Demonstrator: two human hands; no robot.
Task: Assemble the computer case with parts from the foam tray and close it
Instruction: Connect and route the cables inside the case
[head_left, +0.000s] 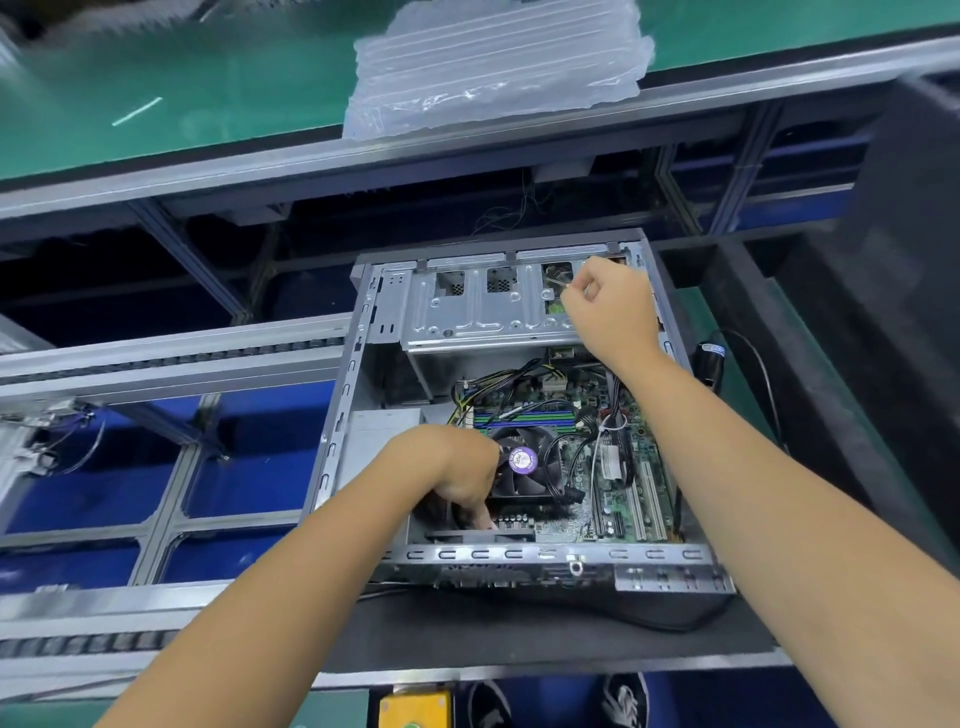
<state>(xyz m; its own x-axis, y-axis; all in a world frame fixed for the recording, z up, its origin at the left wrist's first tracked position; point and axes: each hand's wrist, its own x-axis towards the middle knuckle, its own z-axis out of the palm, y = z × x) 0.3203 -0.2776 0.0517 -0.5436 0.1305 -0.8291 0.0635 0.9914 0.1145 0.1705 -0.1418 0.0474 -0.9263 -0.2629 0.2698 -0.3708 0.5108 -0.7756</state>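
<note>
The open computer case (337, 447) lies flat on a black mat, its motherboard (613, 499) and CPU fan (522, 460) exposed. My left hand (452, 467) reaches into the case just left of the fan. Its fingers curl downward and one fingertip touches the board near the rear edge; whatever it may hold is hidden under the hand. My right hand (608, 306) sits over the right end of the metal drive cage (467, 312), fingers curled, pinching what looks like a thin wire at a cage opening. No foam tray is in view.
A clear plastic air-cushion pack (493, 62) lies on the green bench beyond. Aluminium conveyor rails (171, 358) run to the left of the case. A black cable (753, 374) trails at the right, and a yellow button box (413, 706) sits at the near edge.
</note>
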